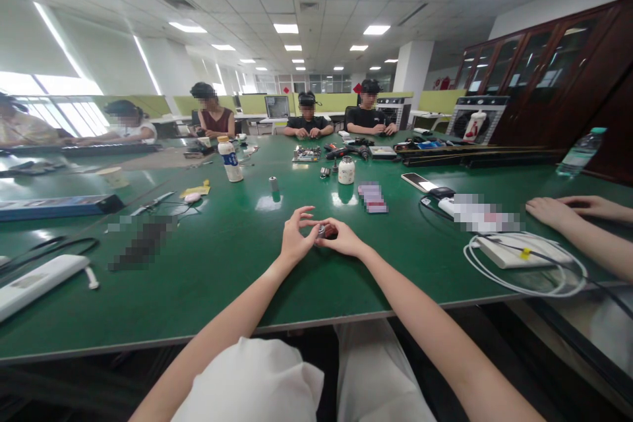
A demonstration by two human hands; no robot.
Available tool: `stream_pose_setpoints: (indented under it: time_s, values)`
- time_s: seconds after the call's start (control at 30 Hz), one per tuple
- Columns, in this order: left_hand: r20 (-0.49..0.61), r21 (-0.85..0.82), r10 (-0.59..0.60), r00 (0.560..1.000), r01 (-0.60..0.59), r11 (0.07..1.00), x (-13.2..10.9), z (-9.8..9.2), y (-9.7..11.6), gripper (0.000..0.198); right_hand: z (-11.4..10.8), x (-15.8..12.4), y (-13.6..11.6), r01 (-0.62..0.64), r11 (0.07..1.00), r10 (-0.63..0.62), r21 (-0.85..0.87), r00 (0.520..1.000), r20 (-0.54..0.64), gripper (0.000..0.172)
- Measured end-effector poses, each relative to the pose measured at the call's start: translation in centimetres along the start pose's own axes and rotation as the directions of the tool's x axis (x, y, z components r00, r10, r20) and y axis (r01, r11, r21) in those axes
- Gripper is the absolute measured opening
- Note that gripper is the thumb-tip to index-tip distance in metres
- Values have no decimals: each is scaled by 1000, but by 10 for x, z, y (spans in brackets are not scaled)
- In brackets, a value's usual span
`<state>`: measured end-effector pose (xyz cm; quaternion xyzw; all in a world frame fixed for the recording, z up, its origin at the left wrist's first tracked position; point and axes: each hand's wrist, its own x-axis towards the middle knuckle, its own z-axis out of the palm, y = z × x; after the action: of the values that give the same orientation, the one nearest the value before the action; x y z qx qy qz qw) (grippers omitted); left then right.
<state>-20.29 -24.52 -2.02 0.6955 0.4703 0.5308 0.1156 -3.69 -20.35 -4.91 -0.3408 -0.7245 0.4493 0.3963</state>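
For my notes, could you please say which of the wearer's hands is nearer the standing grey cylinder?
Left: the left hand is on the wearer's side of the grey cylinder, slightly rightward; the right hand sits farther right.

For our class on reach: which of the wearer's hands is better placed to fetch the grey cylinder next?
Probably the left hand: nearer the grey cylinder than the right hand, which appears to hold a small metallic piece the left may touch.

Head view looks forward over hands (297,242) and table (188,290).
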Motion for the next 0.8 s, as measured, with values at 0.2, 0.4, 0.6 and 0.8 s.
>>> stream_pose_setpoints:
  time_s: [0.2,0.4,0.6,0.8]
  values:
    - [-29,11,36,999,-36,999,1,1,-3,32,0,-1,-1,13,1000,-13,-7,1000,-1,47]
    - [-52,0,9,999,-9,1000,1,3,-1,26,0,-1,-2,22,1000,-22,-4,1000,3,48]
    - [-204,114,-17,979,41,993,5,-1,-7,17,-1,-1,-2,5,999,-5,-39,1000,-8,46]
    - [83,287,-308,948,273,918,7,-8,-22,20,-1,-1,-1,32,999,-31,-43,999,8,44]
